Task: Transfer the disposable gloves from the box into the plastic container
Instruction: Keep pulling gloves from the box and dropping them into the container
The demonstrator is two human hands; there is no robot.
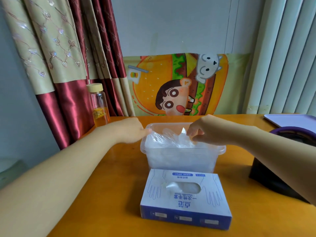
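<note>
Pinching the gloves with our right hand, we tuck them into the container mid-table; our left hand seemingly steadies its rim, grip unclear; the box sits toward the near edge

An orange wooden table carried a clear plastic container at its middle, with a blue-and-white glove box just in front of it. A yellow-capped glass bottle stood at the far left edge. To the right sat a black box, a purple-rimmed object and a lavender tray.
</note>
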